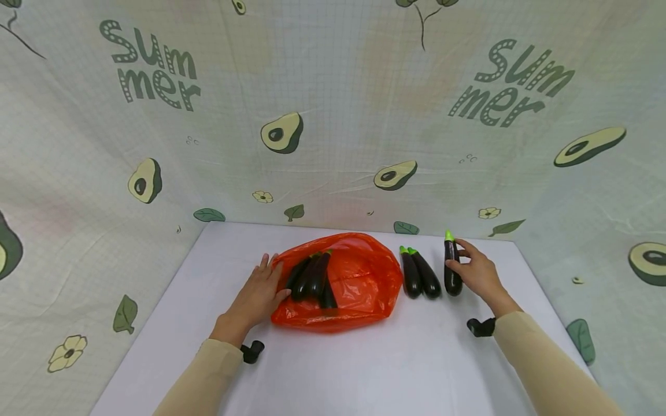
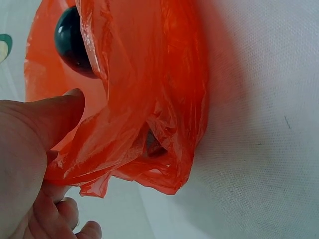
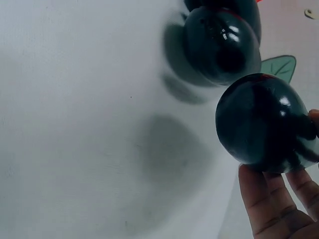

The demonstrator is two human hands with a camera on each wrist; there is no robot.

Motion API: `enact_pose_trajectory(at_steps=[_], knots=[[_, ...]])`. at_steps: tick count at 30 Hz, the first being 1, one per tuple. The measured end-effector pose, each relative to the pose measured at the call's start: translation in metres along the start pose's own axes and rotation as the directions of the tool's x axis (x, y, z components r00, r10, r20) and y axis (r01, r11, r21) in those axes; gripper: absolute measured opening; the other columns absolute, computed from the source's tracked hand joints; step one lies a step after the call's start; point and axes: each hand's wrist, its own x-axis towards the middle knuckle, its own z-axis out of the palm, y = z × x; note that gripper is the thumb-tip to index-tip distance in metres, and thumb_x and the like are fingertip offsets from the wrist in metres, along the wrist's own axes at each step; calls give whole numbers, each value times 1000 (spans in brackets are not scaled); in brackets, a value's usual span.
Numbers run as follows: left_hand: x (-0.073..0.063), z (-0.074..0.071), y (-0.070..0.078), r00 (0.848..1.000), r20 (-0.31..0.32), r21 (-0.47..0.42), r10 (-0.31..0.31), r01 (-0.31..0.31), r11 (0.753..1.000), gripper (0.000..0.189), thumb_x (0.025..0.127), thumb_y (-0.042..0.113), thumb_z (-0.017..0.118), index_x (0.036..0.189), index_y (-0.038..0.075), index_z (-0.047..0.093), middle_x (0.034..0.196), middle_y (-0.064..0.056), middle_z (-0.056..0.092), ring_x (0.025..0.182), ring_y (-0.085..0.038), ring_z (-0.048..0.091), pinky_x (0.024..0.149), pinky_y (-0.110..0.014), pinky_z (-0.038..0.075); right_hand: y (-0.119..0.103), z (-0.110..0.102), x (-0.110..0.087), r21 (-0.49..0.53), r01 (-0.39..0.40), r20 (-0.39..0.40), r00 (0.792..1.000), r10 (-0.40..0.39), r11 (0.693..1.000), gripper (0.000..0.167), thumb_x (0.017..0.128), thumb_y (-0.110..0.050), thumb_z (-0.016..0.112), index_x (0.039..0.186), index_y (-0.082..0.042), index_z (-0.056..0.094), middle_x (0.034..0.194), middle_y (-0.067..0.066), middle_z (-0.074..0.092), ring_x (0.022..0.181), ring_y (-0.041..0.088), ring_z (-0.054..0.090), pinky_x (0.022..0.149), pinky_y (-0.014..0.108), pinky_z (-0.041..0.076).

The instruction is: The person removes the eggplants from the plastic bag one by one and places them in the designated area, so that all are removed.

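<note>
A red plastic bag [image 1: 359, 277] lies with its mouth spread, and several dark eggplants [image 1: 316, 280] rest inside it. At the bag's left edge, my left hand [image 1: 260, 294] holds the rim between thumb and fingers; the left wrist view shows the thumb [image 2: 65, 112] on the inner side and the other fingers behind the plastic. My right hand [image 1: 480, 274] grips an eggplant [image 1: 452, 268] with a green stem end, its rounded bottom facing the right wrist camera. Left of it lie two more eggplants [image 1: 420, 274], side by side by the bag's right edge.
The white tabletop [image 1: 364, 370] extends in front of the bag and to both sides. Behind it and at the sides hangs a pale cloth [image 1: 333, 144] printed with avocados and lettering. Dark wrist devices [image 1: 253, 351] sit on both wrists.
</note>
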Motion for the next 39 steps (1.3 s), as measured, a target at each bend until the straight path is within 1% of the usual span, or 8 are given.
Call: enact_pose_trajectory(at_steps=[4,10,13,19,27,33,39], knots=[[0,0,-1,1000,10,-8,-7,7,1000,82,102,35,71,163,-4,32,172,-24,25,163,-44,9,129,-61,20,5,3,3,-3,-5,12,1000,5,1000,76,105,-32,63,165,-4,27,152,37,48,125,53,61,91,55,59],[-1,-1,1,1000,21,-17,-22,23,1000,82,102,34,71,163,-3,31,173,-23,24,163,-43,8,130,-60,18,13,12,7,-26,17,4,1000,-17,1000,73,103,-31,66,162,-1,34,147,35,54,122,51,63,92,56,56],[-2,-2,2,999,24,-24,-25,26,999,82,102,33,71,163,-3,31,173,-23,24,163,-43,8,130,-60,18,15,15,8,-24,21,8,1000,-21,1000,72,103,-31,66,161,-1,36,146,35,55,124,52,61,93,58,55],[-2,-2,1,999,21,-35,-27,28,999,82,101,33,72,164,-2,31,173,-23,25,164,-43,8,130,-60,18,17,19,9,-18,21,26,999,-21,1000,70,104,-31,66,160,-1,37,146,36,55,129,55,56,98,63,54],[-2,-1,0,999,25,-35,-35,35,999,83,101,34,72,164,-1,31,173,-22,25,164,-42,8,130,-60,18,16,24,12,-37,4,55,999,-2,999,70,104,-33,64,159,1,38,147,36,54,135,56,52,106,67,48],[-2,0,0,999,25,-39,-39,40,998,83,101,34,72,164,0,31,173,-21,24,164,-42,7,130,-60,18,16,28,11,-47,12,69,998,-9,999,69,105,-35,63,157,4,40,146,37,55,135,58,50,109,69,45],[-2,1,0,999,17,-36,-32,33,999,83,101,33,72,164,-1,31,173,-22,26,164,-42,9,130,-60,19,18,31,12,-50,17,57,998,-14,999,68,105,-35,63,155,5,42,143,37,58,133,58,53,107,68,46]])
